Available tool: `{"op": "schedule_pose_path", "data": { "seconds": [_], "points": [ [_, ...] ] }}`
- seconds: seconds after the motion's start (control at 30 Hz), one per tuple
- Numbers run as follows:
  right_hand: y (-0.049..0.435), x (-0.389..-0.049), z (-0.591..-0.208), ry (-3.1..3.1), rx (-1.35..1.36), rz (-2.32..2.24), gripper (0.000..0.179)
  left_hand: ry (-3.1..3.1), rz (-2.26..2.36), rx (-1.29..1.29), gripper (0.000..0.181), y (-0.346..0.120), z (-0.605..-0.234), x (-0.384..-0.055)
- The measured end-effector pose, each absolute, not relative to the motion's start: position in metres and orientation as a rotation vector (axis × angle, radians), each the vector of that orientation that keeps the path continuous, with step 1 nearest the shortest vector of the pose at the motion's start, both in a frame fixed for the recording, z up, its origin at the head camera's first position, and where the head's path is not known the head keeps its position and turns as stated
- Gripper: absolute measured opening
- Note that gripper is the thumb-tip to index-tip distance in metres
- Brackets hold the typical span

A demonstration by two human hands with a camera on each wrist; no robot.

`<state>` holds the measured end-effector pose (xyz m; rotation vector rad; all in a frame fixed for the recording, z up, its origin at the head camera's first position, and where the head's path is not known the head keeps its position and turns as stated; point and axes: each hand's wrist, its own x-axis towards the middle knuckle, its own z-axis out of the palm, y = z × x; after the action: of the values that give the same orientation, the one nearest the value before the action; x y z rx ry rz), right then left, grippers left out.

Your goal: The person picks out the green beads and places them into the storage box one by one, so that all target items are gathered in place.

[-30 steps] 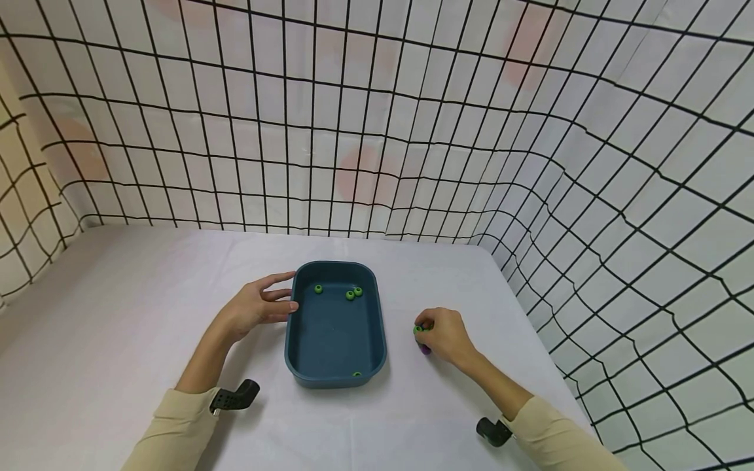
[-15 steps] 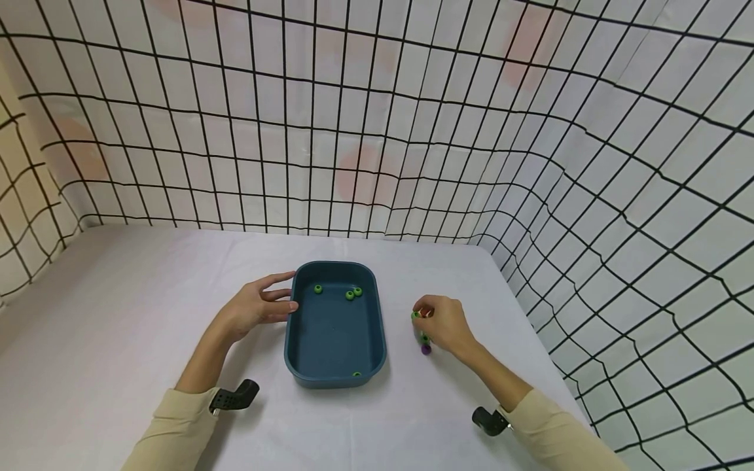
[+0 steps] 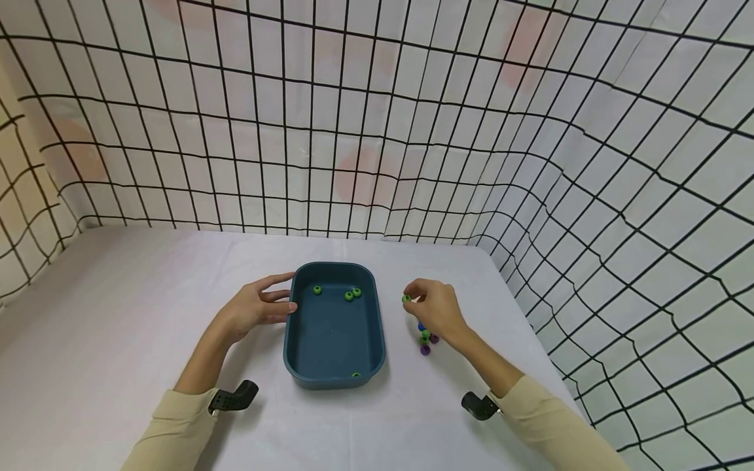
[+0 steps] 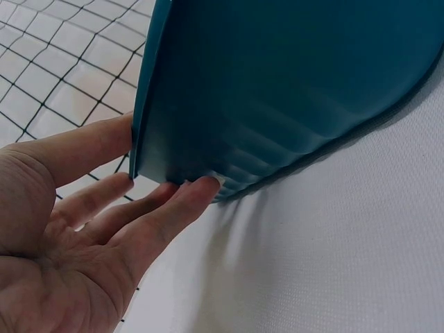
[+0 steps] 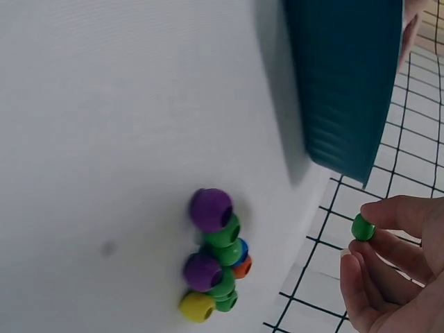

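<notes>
Your left hand (image 3: 252, 307): fingers spread, touching left side of blue bin (image 3: 332, 340); your right hand (image 3: 438, 311): thumb and fingers pinching green bead (image 3: 406, 298), right of bin; mixed-colour beads (image 5: 223, 252) clustered nearby, four green ones in bin

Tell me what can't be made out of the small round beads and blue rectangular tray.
Head view: one small round green bead, mostly hidden by the near rim of the blue rectangular tray.
Head view: the round yellow bead, apparently behind the right hand.
Right wrist view: the round blue bead, mostly covered by neighbouring beads.
Left wrist view: the tray's inside, hidden by its outer wall.
</notes>
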<state>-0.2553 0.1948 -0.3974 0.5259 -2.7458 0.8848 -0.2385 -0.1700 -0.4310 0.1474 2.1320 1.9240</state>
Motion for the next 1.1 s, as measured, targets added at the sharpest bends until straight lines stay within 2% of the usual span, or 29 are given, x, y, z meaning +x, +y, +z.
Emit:
{"op": "schedule_pose_path", "data": {
  "seconds": [0.73, 1.1],
  "points": [
    [0.148, -0.268, -0.384, -2.635, 0.645, 0.971, 0.014, 2.118, 1.933, 0.144, 0.078, -0.17, -0.43, -0.237],
    [0.122, -0.271, -0.39, -2.661, 0.669, 1.033, 0.013, 2.107, 1.942, 0.158, 0.081, -0.171, -0.431, -0.237]
  ]
}}
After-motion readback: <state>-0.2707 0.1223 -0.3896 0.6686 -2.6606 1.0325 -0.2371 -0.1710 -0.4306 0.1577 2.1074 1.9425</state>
